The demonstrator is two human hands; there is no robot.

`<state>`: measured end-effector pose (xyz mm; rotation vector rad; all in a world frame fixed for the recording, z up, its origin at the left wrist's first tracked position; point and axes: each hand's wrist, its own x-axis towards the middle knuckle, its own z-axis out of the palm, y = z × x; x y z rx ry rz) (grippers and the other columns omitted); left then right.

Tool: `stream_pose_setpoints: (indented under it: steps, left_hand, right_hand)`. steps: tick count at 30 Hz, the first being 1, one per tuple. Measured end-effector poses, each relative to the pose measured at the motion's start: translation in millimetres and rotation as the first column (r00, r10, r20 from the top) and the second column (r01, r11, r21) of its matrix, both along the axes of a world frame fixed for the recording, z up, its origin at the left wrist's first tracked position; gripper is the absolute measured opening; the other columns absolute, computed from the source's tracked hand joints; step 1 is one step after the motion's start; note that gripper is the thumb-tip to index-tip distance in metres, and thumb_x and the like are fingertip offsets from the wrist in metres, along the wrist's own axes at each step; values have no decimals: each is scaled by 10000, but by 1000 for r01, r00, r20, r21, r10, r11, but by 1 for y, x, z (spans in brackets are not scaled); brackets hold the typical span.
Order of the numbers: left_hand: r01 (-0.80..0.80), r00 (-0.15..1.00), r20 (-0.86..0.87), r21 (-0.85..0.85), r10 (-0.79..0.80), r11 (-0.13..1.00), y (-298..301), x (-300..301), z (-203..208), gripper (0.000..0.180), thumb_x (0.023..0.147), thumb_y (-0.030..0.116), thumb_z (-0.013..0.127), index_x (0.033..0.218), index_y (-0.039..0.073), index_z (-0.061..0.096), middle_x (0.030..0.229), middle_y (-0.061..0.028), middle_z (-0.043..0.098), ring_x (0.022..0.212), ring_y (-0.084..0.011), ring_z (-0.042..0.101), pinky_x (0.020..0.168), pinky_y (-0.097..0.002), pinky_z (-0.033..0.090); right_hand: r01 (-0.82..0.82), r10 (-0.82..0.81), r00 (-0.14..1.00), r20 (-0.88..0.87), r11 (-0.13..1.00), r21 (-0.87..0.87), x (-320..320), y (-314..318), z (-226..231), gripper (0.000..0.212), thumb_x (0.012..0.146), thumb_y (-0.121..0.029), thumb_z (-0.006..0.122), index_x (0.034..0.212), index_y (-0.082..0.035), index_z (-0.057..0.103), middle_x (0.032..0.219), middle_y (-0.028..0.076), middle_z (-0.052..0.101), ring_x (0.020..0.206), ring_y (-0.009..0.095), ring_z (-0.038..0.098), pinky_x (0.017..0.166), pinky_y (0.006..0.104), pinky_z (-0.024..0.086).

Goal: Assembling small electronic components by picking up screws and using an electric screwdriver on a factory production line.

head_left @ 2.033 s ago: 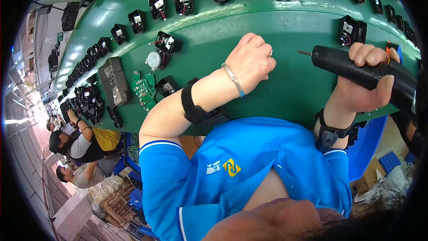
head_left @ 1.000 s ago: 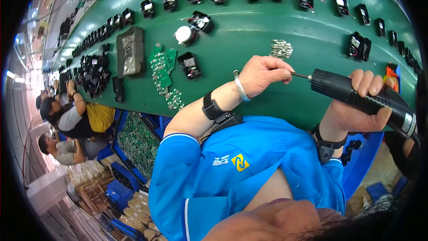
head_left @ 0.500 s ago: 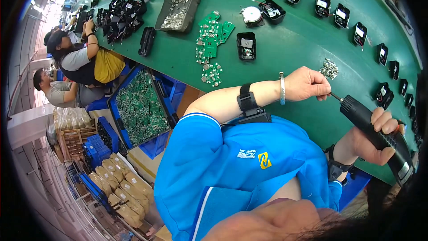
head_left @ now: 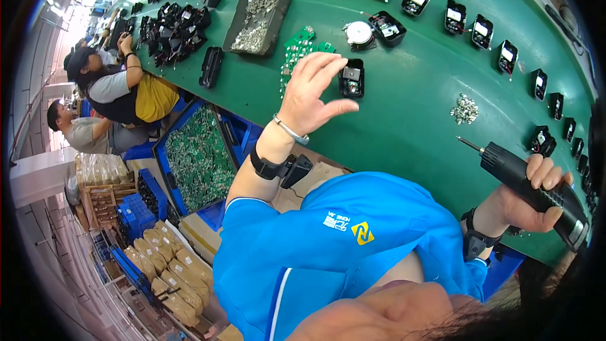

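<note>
Head view: I've got the right hand (head_left: pixel 529 205) wrapped round a black electric screwdriver (head_left: pixel 503 161), its bit near a heap of small metal pieces (head_left: pixel 465 111). Left hand (head_left: pixel 309 98) is well apart, fingers spread beside a black housing (head_left: pixel 352 88) with parts inside; touching, I can't tell. Left of it, a dark grey tray (head_left: pixel 279 19) holds metal bits, a blue bin (head_left: pixel 171 184) green boards. That hand partly blocks circuit boards (head_left: pixel 297 47). Blue shirt (head_left: pixel 391 208): yellow diamond emblem (head_left: pixel 363 233), white lettering.
</note>
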<state>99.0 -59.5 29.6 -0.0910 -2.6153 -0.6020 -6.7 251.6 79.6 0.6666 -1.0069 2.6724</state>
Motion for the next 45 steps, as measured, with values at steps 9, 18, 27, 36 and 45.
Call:
stream_pose_setpoints:
  steps: [9, 18, 27, 36, 45]
  left_hand:
    - [225, 964, 189, -197, -189, 954, -30, -109, 0, 635, 527, 153, 685, 1094, 72, 411, 1084, -82, 456, 1056, -270, 365, 905, -363, 272]
    - [467, 831, 462, -280, -309, 839, -10, -156, -11, 449, 548, 103, 623, 978, 61, 499, 952, -67, 515, 980, -224, 428, 875, -335, 303]
    - [350, 874, 428, -229, -228, 908, 65, -137, -12, 648, 542, 411, 655, 998, 12, 424, 780, -133, 512, 737, -263, 503, 655, -346, 394]
    - [668, 727, 401, -227, -557, 709, 44, -132, -5, 880, 415, 106, 732, 1175, 41, 293, 1178, -137, 350, 1052, -298, 370, 887, -368, 306]
    - [552, 752, 341, 140, -564, 822, 68, -120, -18, 693, 500, 132, 680, 1101, 23, 354, 1036, -142, 395, 930, -294, 444, 767, -340, 415]
  right_hand:
    - [8, -8, 1000, -1, 1000, 10, 1, -6, 5, 400, 669, -259, 556, 939, 13, 439, 637, 37, 402, 537, 120, 355, 511, 231, 277]
    - [46, -46, 999, 24, 999, 6, -8, -6, 2, 406, 679, -253, 541, 955, 21, 426, 641, 38, 392, 538, 119, 349, 515, 232, 276]
    - [70, -69, 997, 44, 998, -6, -10, 6, -7, 454, 670, -279, 540, 1000, 8, 417, 665, 40, 399, 560, 117, 356, 531, 235, 278]
    - [58, -57, 998, -23, 998, 23, -14, 18, -18, 477, 718, -306, 481, 1060, 13, 387, 706, 58, 441, 562, 125, 385, 500, 247, 291]
    - [68, -66, 997, -34, 997, 36, -15, 20, -18, 483, 712, -328, 496, 1057, -5, 393, 719, 53, 447, 567, 126, 386, 507, 251, 295]
